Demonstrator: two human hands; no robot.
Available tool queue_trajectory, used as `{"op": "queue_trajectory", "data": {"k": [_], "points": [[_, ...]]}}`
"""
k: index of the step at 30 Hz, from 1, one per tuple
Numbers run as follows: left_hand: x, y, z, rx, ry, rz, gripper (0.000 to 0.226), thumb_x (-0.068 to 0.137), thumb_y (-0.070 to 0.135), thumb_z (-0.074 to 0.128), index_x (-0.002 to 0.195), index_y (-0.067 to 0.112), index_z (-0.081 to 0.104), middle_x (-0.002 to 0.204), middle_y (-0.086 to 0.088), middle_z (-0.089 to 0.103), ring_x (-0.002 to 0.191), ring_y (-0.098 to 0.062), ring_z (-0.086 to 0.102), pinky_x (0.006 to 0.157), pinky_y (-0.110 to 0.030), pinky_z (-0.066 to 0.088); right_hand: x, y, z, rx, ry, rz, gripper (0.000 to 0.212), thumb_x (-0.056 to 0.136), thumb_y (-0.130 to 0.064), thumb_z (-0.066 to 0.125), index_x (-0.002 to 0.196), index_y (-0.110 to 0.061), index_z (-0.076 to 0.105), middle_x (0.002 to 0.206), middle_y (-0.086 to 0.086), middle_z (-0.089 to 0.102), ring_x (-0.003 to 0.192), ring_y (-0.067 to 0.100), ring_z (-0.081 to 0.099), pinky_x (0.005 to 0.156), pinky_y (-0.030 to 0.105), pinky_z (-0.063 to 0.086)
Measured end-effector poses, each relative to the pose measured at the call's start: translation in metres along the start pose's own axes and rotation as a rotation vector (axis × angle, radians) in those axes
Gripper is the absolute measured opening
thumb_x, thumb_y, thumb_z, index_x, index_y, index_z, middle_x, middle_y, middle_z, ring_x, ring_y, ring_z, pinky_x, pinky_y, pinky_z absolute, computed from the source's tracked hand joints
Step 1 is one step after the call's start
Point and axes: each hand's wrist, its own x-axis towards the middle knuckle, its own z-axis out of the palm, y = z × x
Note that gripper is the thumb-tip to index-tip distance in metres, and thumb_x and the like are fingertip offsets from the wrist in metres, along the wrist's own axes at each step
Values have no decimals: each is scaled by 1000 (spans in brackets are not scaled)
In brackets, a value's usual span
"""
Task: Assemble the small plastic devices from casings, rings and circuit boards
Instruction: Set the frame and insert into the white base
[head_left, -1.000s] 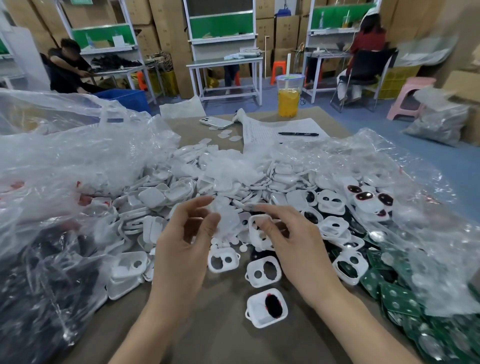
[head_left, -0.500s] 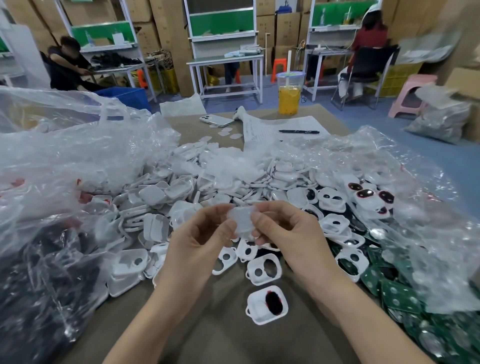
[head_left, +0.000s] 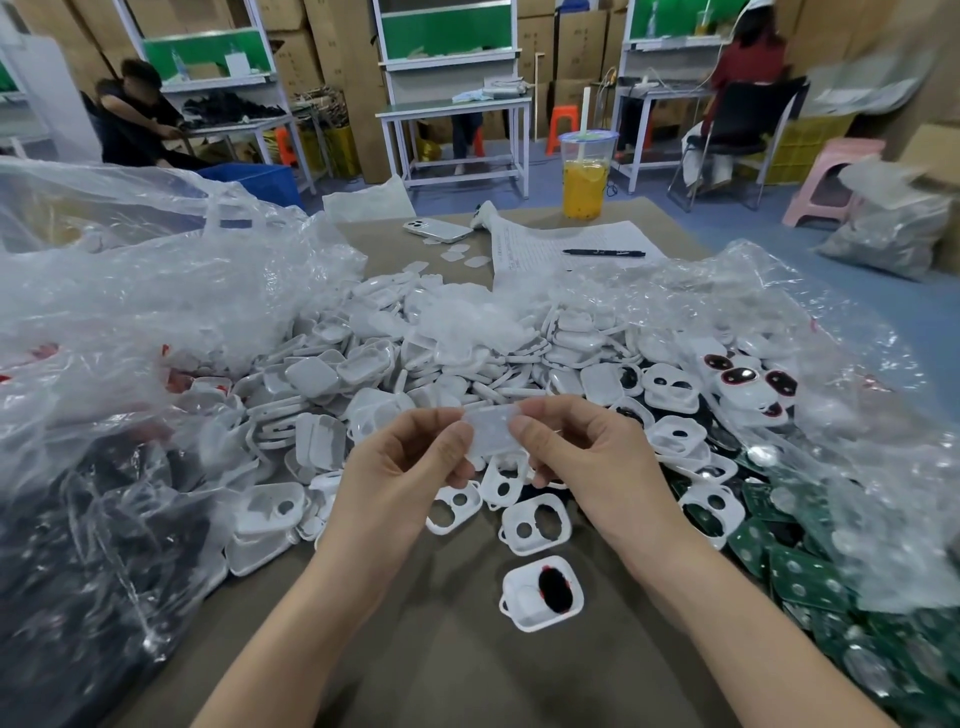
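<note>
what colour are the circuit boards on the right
Green circuit boards with silvery round spots, seen in the head view.

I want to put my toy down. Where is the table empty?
Bare brown table lies nearest you, around the lone white casing. A smaller patch sits by the phone. The casing pile, bags and green boards are crowded.

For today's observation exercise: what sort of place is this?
Probably a small assembly workshop: heaped white plastic casings and green circuit boards on the table, with workbenches and stacked cartons behind.
</note>
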Motion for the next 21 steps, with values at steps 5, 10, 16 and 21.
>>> {"op": "queue_trajectory", "data": {"k": [5,10,16,21], "points": [[-1,0,1,-1,-18,-18,30,79,43,70,100,21,73,72,-2,70,70,-13,64,69,-30,55,1,1,-1,0,-5,10,7,87,-22,76,95,-20,76,62,-7,65,52,10,56,58,13,48],[-1,0,0,-25,-108,-71,25,83,48,77,100,30,77,75,-3,68,74,-18,62,70,-38,48,2,1,-1,56,-14,42,4,86,-23,77,90,-24,79,63,-1,65,55,11,58,61,15,51],[-1,-1,-1,82,-133,-44,27,79,51,71,90,27,76,72,3,69,70,-9,64,67,-30,49,1,0,-1,37,-59,56,8,89,-24,76,96,-26,78,76,-5,73,65,10,64,67,19,55],[-1,-1,0,123,-132,-31,24,78,50,67,89,29,74,71,5,69,70,-7,66,64,-23,50,-3,-3,-1,-76,-111,39,6,91,-25,74,96,-22,77,66,-6,67,60,7,61,60,14,50]]}}
